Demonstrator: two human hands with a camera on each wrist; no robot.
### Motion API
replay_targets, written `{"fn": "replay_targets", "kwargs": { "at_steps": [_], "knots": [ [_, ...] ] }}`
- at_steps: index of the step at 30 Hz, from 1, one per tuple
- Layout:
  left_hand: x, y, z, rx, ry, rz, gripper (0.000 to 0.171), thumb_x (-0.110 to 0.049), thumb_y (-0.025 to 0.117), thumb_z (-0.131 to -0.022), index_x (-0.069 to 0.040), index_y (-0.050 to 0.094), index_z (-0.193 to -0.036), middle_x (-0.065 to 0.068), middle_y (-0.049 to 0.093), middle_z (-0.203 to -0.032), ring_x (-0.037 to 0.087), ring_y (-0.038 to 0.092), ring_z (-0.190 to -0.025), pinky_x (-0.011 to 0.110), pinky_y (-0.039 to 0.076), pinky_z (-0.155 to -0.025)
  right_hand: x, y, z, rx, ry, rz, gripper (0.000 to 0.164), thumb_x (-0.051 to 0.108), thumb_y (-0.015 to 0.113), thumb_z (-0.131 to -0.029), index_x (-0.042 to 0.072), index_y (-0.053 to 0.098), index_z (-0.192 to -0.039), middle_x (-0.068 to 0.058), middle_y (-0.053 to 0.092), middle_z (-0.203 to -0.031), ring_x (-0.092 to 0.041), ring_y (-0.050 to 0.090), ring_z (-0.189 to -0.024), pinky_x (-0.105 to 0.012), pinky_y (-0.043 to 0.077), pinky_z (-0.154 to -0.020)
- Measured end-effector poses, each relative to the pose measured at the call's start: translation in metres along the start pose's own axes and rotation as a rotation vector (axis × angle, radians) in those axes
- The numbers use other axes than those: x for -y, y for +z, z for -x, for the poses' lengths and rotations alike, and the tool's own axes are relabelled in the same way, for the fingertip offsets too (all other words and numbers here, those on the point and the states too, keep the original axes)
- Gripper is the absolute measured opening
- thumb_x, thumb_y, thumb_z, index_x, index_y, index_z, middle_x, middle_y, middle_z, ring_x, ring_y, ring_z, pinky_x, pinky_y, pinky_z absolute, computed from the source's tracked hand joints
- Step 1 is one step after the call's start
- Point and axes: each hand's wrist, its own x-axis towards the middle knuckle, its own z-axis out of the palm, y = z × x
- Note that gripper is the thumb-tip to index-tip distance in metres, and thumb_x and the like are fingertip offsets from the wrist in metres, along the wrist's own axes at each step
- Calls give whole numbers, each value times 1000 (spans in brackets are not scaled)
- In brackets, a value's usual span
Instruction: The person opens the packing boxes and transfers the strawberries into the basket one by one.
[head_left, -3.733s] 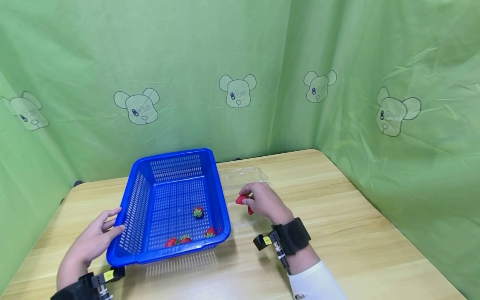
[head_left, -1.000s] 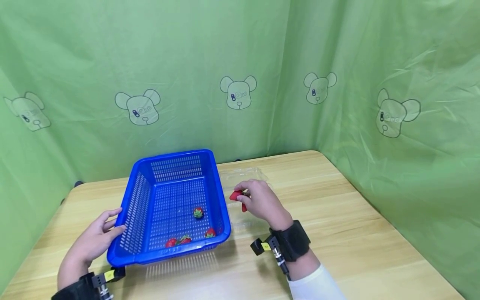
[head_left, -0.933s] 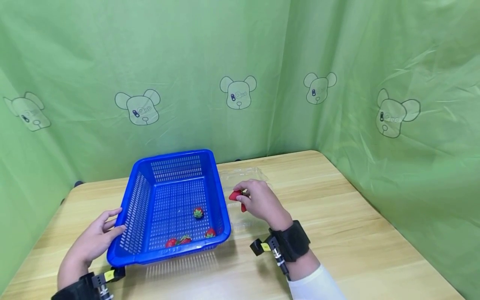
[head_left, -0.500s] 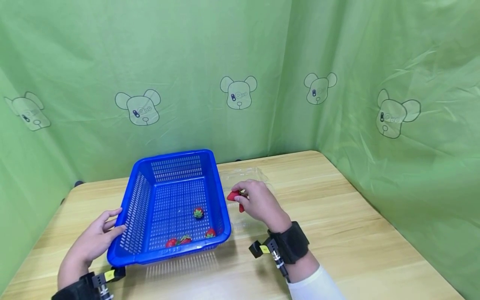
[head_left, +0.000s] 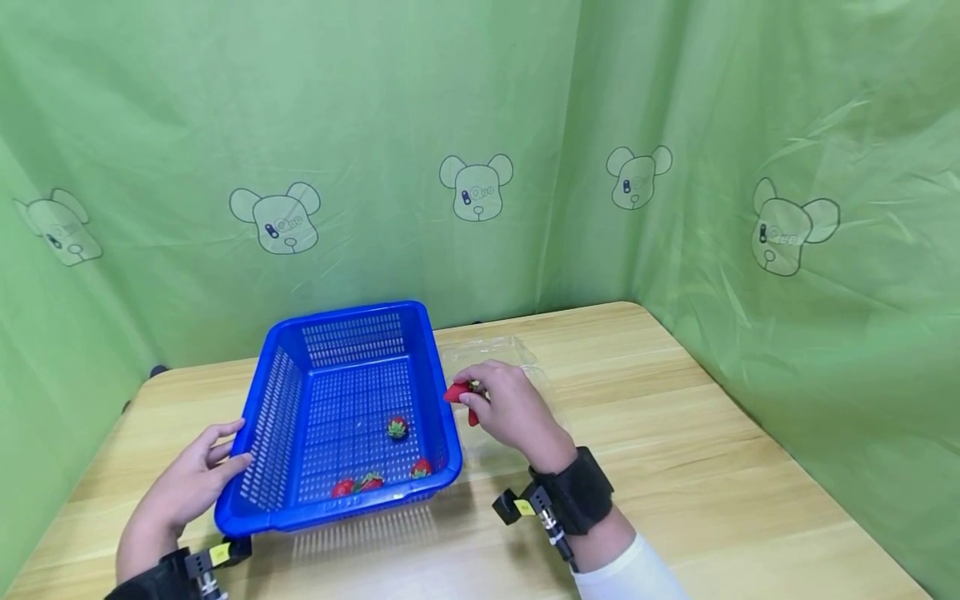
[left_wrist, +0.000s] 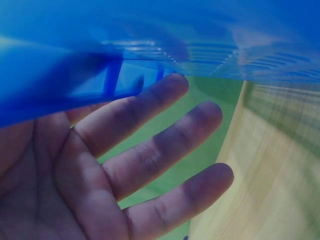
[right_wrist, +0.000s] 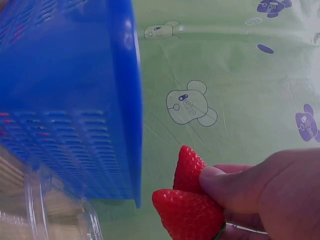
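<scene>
A blue perforated plastic basket point(head_left: 352, 400) stands at the left, with several strawberries inside, among them one near its middle point(head_left: 397, 427) and others along the near wall. My left hand point(head_left: 183, 483) holds the basket's left rim, thumb over the top; in the left wrist view three fingers extend below the blue plastic. My right hand point(head_left: 510, 408) pinches two red strawberries point(right_wrist: 190, 215) just outside the basket's right rim, above a clear plastic container point(head_left: 487, 350). Fingers and thumb hide the leafy ends of those strawberries.
Beneath everything is a light wooden table point(head_left: 675, 467). A green curtain point(head_left: 375, 167) printed with bear heads closes off the back and sides. The basket's shadow falls on the table at its near side.
My right hand has moved left with the two strawberries, closer to the basket's right rim. My left hand and the basket stay in place.
</scene>
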Motion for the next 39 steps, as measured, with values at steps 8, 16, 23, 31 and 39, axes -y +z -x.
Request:
{"fn": "replay_targets", "kwargs": {
  "at_steps": [8, 16, 23, 31, 39],
  "knots": [
    [2, 0, -1, 0, -3, 9, 58, -19, 42, -103, 4, 13, -147, 41, 29, -142, 47, 52, -116, 50, 55, -87, 5, 2, 1, -5, 0, -29, 12, 9, 71, -85, 8, 70, -97, -2, 64, -83, -9, 57, -66, -27, 49, -61],
    [1, 1, -1, 1, 0, 6, 58, -19, 42, -103, 5, 13, -147, 41, 30, -142, 47, 52, -116, 51, 55, -88, 10, 3, 2, 3, -16, -39, 11, 9, 70, -86, 8, 70, -96, -3, 64, -84, -9, 58, -67, -26, 52, -59],
    [3, 0, 0, 5, -5, 1, 59, -20, 43, -103, 4, 13, -147, 42, 29, -142, 47, 51, -116, 52, 54, -89, 14, 8, 3, 3, -39, -41, 15, 8, 69, -86, 6, 70, -101, -6, 68, -92, -14, 61, -77, -28, 56, -65],
    [2, 0, -1, 8, 16, -7, 59, -19, 43, -102, 5, 14, -147, 42, 31, -141, 48, 51, -116, 52, 54, -88, 24, 11, 5, 18, -78, -51, 16, 9, 70, -86, 7, 70, -102, -5, 68, -92, -15, 61, -80, -29, 57, -68],
    [-2, -1, 1, 4, 14, -4, 59, -19, 42, -102, 5, 12, -147, 42, 30, -141, 49, 51, -116, 51, 55, -87, 29, 17, 3, 18, -131, -23, 16, 11, 69, -87, 10, 69, -103, -5, 69, -98, -15, 62, -88, -32, 59, -76]
  ]
}}
